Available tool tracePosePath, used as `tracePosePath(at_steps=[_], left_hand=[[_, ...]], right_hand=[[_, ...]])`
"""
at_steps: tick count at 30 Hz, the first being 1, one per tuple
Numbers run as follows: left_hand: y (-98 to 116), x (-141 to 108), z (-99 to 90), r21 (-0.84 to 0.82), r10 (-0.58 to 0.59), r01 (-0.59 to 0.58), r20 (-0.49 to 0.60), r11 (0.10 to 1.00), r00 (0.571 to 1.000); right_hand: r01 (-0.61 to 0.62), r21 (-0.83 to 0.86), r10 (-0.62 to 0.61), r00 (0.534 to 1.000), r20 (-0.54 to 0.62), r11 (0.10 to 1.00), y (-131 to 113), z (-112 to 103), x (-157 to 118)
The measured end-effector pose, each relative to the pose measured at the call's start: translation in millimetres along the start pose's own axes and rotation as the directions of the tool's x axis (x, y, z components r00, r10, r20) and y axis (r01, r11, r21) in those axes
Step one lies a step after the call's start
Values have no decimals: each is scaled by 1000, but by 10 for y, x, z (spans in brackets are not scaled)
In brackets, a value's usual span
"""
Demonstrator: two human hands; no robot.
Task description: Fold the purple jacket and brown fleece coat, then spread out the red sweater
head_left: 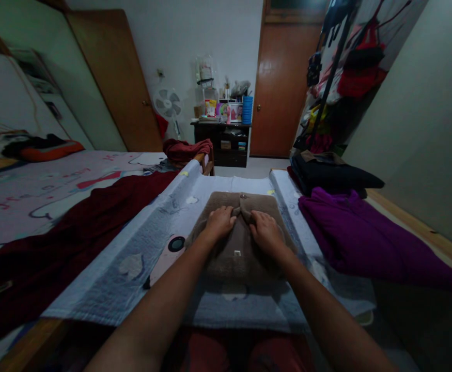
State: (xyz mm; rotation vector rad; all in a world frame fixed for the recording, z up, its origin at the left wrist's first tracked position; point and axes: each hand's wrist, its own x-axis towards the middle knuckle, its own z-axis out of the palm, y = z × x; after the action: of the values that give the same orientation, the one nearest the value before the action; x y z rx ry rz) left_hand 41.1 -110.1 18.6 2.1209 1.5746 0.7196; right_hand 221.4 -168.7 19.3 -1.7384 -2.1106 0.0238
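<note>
A folded brown garment [229,266] lies in front of me on a pale blue patterned cloth [133,294]. It has a small light label and a round button-like spot near its far edge. My left hand [221,222] is closed on the left side of its collar-like opening, with fingers curled over the fabric. On the opposite side, my right hand [266,230] grips the other edge, its fingertips partly hidden in the fabric. A pink phone-like object [166,258] with a round black part lies beside my left forearm, which partly covers it.
To the right are a purple garment [365,237] and a stack of dark folded clothes [334,173]. A dark red garment [78,232] spreads over the bed [66,165] at left. Farther back stand a fan [168,103], a black cabinet [220,142] and a wooden door [280,88].
</note>
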Motion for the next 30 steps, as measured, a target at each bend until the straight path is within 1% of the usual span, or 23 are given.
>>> tracePosePath(at_steps=[3,6,8,10,11,13,14,15,16,17,19,21,23,25,28,30], left_hand=[[-62,140,-18,68,-28,24,61,997,998],[-102,223,-80,60,-60,55,87,997,994],[-114,224,-104,59,-78,75,62,995,995],[-119,185,-90,63,-101,99,36,993,994],[-119,158,-69,64,-115,114,10,991,993],[-111,103,-17,50,-124,128,-85,991,989],[-102,81,9,18,-108,111,-140,994,984],[-90,66,31,-36,-74,68,-187,997,980],[-75,58,50,-109,-23,0,-212,994,977],[-60,55,66,-191,42,-81,-203,978,978],[-38,61,102,-348,182,-217,-132,912,974],[-42,70,159,-419,284,-275,-43,865,958],[-77,73,240,-396,317,-286,15,873,948],[-132,69,329,-325,312,-283,41,903,949],[-208,59,429,-227,310,-290,57,930,949],[-234,54,460,-191,321,-305,61,933,945]], right_hand=[[-83,-7,83,996,27,997,41,139,44],[-141,3,141,990,14,990,75,172,83],[-181,34,181,983,8,983,95,153,116],[-224,55,223,975,13,973,102,136,140],[-237,50,236,972,17,970,97,132,145],[-243,4,243,970,4,970,69,137,139],[-237,-25,237,971,-18,971,49,143,130],[-224,-50,221,974,-50,973,27,151,118],[-203,-67,197,977,-86,977,6,162,105],[-171,-74,162,980,-116,982,-11,176,91],[-71,-61,63,990,-127,996,-30,217,66],[17,-23,-19,997,-74,1000,-26,276,43],[36,17,-36,999,-7,999,-8,342,23],[0,34,-1,1000,27,999,15,400,4],[-58,19,57,998,32,998,35,445,-30],[-93,1,93,995,28,996,40,446,-67]])
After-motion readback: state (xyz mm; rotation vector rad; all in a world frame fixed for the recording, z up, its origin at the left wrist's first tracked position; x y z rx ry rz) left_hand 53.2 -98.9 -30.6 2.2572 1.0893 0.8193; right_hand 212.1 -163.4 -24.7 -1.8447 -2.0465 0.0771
